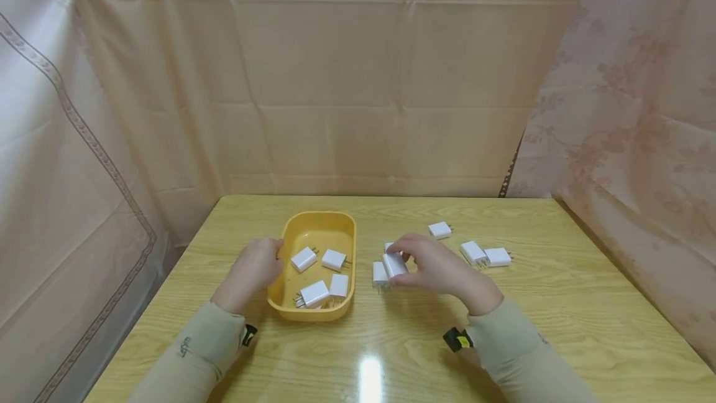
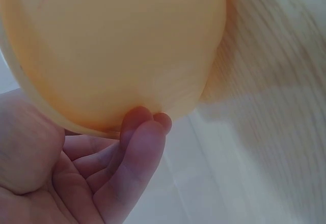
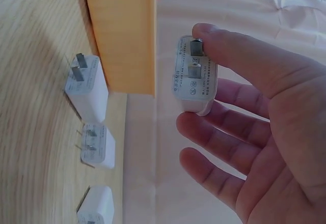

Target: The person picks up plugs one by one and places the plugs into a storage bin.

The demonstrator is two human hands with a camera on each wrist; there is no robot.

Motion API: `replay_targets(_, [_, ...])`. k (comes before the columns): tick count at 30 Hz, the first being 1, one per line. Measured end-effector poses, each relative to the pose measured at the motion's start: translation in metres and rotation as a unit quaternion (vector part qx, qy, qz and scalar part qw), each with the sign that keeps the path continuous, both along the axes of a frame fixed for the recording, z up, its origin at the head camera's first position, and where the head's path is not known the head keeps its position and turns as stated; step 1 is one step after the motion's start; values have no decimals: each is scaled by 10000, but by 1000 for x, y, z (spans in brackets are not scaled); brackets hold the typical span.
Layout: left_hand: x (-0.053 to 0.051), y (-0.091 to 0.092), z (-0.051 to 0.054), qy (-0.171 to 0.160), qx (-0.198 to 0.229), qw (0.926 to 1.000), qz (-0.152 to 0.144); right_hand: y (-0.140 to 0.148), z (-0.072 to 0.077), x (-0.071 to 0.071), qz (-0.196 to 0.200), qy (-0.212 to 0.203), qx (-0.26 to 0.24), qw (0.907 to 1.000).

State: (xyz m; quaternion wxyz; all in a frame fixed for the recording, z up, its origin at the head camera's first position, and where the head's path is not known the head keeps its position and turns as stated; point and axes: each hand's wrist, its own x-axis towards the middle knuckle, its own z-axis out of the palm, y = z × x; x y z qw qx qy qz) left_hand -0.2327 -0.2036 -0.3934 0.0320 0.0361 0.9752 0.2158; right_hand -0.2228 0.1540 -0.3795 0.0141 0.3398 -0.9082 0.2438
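My left hand (image 1: 254,271) grips the left wall of a yellow bin (image 1: 319,315); in the left wrist view the fingers of that hand (image 2: 102,178) curl round the bin's rim (image 2: 86,131). Several white plug adapters, such as one adapter (image 1: 304,259), lie inside the bin. Between thumb and fingers, my right hand (image 1: 436,266) pinches a white adapter (image 1: 394,264) just right of the bin. Its two metal prongs show in the right wrist view, where my hand (image 3: 265,112) holds this adapter (image 3: 195,74). Another adapter (image 1: 380,273) lies beside the held one, and one more is partly hidden behind my fingers.
On the wooden table (image 1: 414,359), toward the right, lie a single adapter (image 1: 439,230) and two touching adapters (image 1: 473,254). Light cloth (image 1: 335,79) hangs behind the table and along both sides. A bright reflection shows near the table's front.
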Motion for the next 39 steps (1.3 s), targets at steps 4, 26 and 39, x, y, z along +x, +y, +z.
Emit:
replay_targets(4, [-1,1,0,-60,44,10000,50,-3,3,-2,-80,-187,-60,9998])
replay_targets(26, [-2,-1,-4,223,-140,9995,-164,-42,16,-12,126,96,-74,9998])
replay_targets(39, [-3,-1,-4,335,-210,9990,-227,-74,20,-20,255,-128,-45,9996])
